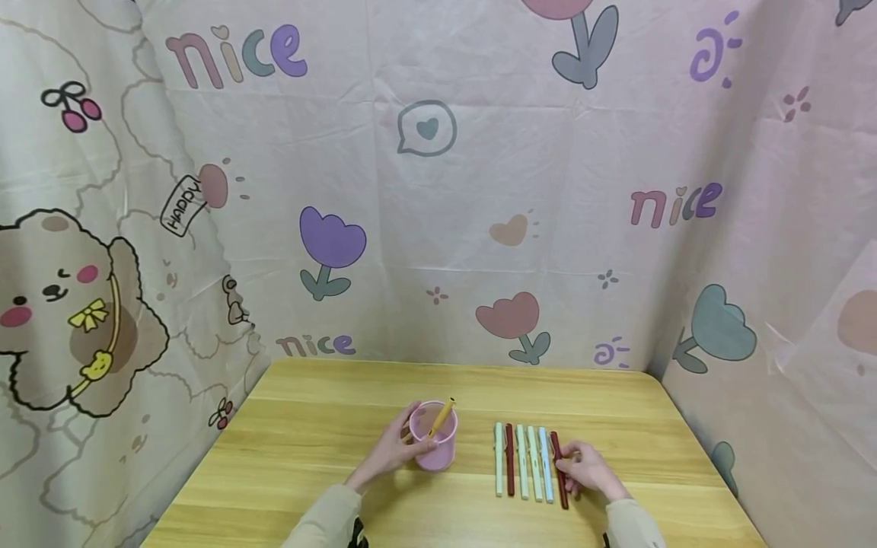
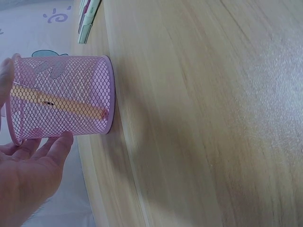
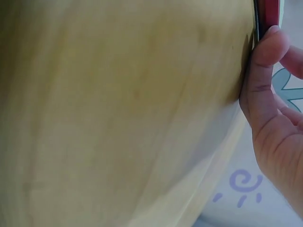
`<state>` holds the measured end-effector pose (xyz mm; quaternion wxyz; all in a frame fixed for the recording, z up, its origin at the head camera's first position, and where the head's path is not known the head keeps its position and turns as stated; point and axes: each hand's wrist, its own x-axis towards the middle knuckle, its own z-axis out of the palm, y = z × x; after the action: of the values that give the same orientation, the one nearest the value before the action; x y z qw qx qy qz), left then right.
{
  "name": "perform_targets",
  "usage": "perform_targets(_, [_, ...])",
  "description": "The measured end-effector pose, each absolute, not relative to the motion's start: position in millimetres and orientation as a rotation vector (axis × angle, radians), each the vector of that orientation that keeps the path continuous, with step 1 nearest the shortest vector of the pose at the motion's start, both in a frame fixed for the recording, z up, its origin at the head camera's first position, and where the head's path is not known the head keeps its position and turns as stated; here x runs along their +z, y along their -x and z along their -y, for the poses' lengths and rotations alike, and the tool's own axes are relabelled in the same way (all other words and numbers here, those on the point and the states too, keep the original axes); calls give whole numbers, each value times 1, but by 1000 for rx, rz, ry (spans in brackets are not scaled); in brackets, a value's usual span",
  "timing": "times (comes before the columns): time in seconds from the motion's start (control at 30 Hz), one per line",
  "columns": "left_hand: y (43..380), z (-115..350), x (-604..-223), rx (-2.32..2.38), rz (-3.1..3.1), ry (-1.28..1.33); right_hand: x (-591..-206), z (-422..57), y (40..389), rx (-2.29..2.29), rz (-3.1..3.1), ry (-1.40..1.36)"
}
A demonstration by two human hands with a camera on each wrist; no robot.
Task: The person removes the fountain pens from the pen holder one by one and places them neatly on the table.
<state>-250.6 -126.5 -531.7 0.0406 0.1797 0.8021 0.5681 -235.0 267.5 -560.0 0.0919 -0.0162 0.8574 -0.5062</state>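
Note:
A pink mesh pen holder (image 1: 435,453) stands on the table with one yellow pen (image 1: 441,418) leaning inside it. My left hand (image 1: 396,449) grips the holder round its side, thumb at the front near the rim; in the left wrist view, fingers (image 2: 59,149) curl under the mesh wall. To the right, several pens lie side by side in a row. At the row's right end is a dark red pen (image 1: 559,472), slightly slanted, which my right hand (image 1: 585,470) pinches near its middle. The right wrist view shows the thumb (image 3: 271,47) against that red pen's end.
Left of the held pen lie a light blue pen (image 1: 546,466), pale green pens (image 1: 524,463) and another dark red pen (image 1: 510,460). The wooden table (image 1: 329,411) ends at a printed cloth (image 1: 425,228) hanging behind and at both sides.

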Motion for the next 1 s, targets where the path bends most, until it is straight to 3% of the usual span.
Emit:
perform_targets(0.43, [251,127,-531,1742,-2448,-559,-561,-260,237,-1472,-2612,-123])
perform_targets(1.0, [251,127,-532,1752,-2435,-564,-561,-259,236,-1478,-2617,-125])
